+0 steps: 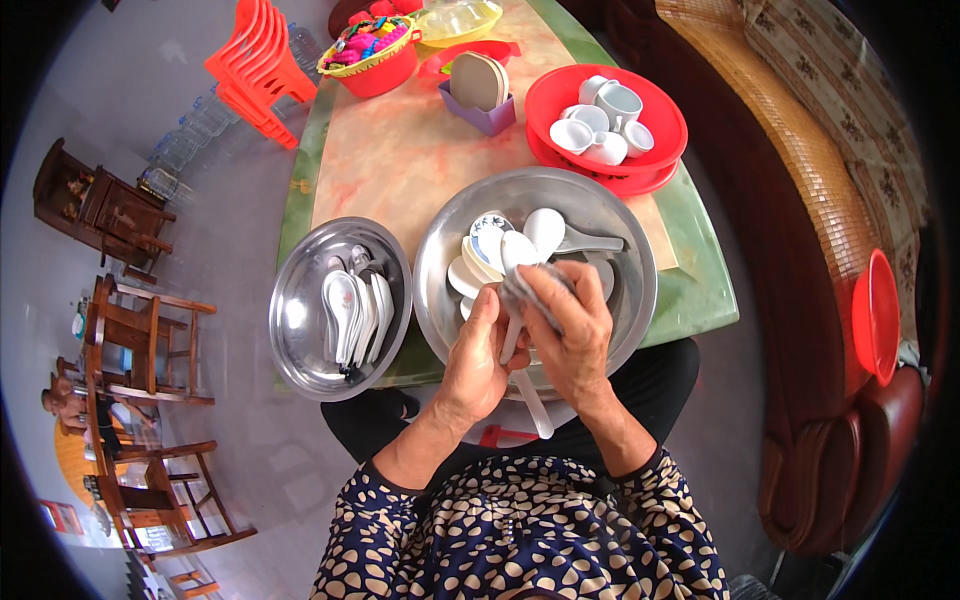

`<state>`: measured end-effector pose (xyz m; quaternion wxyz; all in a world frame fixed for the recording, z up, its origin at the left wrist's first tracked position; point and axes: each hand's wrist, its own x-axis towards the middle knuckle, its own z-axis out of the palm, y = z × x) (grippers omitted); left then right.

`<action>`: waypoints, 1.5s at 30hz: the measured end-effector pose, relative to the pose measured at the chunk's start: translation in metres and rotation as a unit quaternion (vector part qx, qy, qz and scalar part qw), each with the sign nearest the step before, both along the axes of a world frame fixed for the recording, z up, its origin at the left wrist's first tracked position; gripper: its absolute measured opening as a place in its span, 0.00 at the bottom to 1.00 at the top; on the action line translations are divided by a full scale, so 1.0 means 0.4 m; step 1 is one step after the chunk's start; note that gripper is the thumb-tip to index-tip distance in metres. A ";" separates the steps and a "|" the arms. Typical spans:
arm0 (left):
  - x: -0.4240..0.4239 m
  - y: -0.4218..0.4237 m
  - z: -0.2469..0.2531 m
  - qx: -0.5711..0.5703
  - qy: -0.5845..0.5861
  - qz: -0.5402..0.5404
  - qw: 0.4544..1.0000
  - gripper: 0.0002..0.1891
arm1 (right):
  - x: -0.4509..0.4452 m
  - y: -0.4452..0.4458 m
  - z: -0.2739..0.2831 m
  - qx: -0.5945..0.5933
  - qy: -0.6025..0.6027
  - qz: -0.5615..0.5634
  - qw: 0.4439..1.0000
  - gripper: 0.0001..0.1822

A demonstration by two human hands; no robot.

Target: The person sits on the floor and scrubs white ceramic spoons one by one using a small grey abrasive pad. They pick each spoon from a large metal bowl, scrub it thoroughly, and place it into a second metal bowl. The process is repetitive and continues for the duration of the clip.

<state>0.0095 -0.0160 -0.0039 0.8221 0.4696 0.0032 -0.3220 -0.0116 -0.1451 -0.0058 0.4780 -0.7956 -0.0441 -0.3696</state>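
Note:
Over a large stainless steel basin point(444, 187), my left hand point(480, 360) grips a white ceramic spoon point(513, 330) by its handle. My right hand point(574, 326) presses a grey cloth or scouring pad point(551, 289) around the same spoon, hiding part of it. Several white spoons lie in the basin, one with its bowl up at the back point(544, 229). A pale handle point(534, 409) sticks out over the basin's near rim, below my hands. To the left, a smaller oval steel bowl point(289, 330) holds a stack of white spoons point(342, 307).
Behind the basin, a red plastic bowl point(667, 150) holds white cups point(619, 101). A purple holder point(480, 112) with round pieces and a toy-filled red basket point(382, 71) stand farther back. Red stools point(255, 67) stand left; a sofa point(795, 262) runs along the right. A person point(71, 409) is far left.

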 end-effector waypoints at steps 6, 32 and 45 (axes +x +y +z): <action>0.013 -0.044 0.022 -0.074 0.023 0.047 0.996 0.25 | 0.014 0.014 0.006 0.023 -0.014 -0.027 0.999 0.23; 0.039 -0.024 -0.024 -0.095 0.063 0.110 0.987 0.12 | -0.011 -0.007 0.019 -0.005 0.014 -0.016 1.000 0.20; 0.034 -0.004 -0.023 -0.174 0.164 0.026 0.971 0.17 | 0.023 -0.020 0.002 -0.021 -0.026 -0.059 0.998 0.20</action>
